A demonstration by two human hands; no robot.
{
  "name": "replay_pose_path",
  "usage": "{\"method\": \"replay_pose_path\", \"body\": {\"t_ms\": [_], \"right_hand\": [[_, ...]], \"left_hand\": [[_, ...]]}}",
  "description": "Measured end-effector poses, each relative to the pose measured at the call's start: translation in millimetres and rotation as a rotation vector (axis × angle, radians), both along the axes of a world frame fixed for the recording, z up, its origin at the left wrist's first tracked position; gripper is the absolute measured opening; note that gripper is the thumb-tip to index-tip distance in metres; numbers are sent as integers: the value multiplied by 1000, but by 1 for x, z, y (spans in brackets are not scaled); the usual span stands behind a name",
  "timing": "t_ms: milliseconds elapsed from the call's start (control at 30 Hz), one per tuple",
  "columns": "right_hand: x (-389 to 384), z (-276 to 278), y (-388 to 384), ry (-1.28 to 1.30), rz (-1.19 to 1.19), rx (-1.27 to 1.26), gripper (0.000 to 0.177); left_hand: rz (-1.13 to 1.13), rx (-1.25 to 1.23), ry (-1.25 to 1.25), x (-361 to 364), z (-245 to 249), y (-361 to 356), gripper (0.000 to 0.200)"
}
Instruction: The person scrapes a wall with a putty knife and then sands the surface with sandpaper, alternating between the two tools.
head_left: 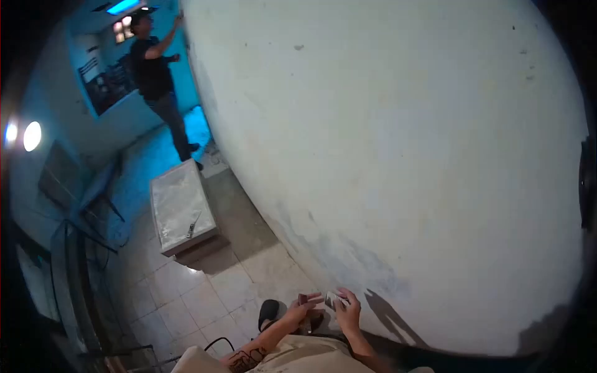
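Low in the view, in front of my body, my left hand (301,312) has a small reddish-brown flat piece (303,299) at its thumb, its fingers pointing toward my other hand. Between the thumb and fingers of my right hand (349,313) is a small pale rectangular block (331,299) with a darker face. The two hands are close together, a small gap between them. Just beyond them stands a whitish wall (398,174) with grey, scuffed patches near its foot. What exactly each piece is, I cannot make out.
A low, pale-topped box-like table (180,199) stands ahead to the left, a thin tool (191,229) lying on it. Further off, a person (155,74) in dark clothes reaches to the wall. Dark metal frames (78,273) line the left side of the tiled floor (205,298).
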State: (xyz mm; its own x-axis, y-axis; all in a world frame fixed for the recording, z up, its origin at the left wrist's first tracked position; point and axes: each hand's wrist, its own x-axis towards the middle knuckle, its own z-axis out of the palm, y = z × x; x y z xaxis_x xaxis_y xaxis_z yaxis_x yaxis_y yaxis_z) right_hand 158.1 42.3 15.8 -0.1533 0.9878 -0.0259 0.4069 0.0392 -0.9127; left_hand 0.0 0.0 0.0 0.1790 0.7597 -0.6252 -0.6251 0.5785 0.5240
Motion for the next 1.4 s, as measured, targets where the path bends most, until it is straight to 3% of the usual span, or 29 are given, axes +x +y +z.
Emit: {"method": "replay_pose_path", "body": {"t_ms": [67, 100, 133, 267, 400, 467, 633, 733, 867, 1067, 1167, 1233, 1267, 1333, 1400], "right_hand": [[-1, -13, 17, 49, 14, -69, 30], [13, 21, -14, 189, -87, -377, 28], [4, 23, -5, 377, -179, -633, 27], [-36, 12, 22, 656, 34, -806, 25], [-55, 28, 14, 383, 297, -741, 25], [-67, 37, 4, 413, 439, -969, 30], [-100, 56, -16, 491, 556, -1015, 37], [-129, 71, -37, 697, 534, -1138, 42], [-161, 80, -55, 891, 516, -1127, 44], [-174, 56, -68, 752, 533, -1051, 40], [-177, 41, -73, 722, 458, -1080, 38], [-179, 44, -77, 512, 405, -1005, 38], [-177, 17, -75, 547, 404, -888, 35], [-184, 34, -72, 492, 227, -800, 34], [-190, 62, -59, 558, 291, -648, 33]], "left_hand": [[32, -89, 70, 2, 6, 6, 40], [39, -167, 77, 20, 17, -26, 39], [71, -145, 104, 14, 13, -22, 38], [196, -43, 327, -32, 11, -12, 33], [315, 14, 446, -57, 28, -31, 25], [257, 50, 532, -78, 34, -44, 23], [227, 191, 584, -120, 43, -63, 24], [238, 200, 599, -145, 46, -82, 24], [284, 239, 612, -172, 49, -103, 24], [282, 162, 557, -187, 29, -126, 26], [232, 142, 613, -187, 42, -137, 21], [209, 171, 617, -189, 30, -145, 22], [186, 190, 623, -189, 24, -147, 23], [233, 181, 592, -195, 18, -145, 24], [277, 253, 559, -200, 43, -149, 28]]}}
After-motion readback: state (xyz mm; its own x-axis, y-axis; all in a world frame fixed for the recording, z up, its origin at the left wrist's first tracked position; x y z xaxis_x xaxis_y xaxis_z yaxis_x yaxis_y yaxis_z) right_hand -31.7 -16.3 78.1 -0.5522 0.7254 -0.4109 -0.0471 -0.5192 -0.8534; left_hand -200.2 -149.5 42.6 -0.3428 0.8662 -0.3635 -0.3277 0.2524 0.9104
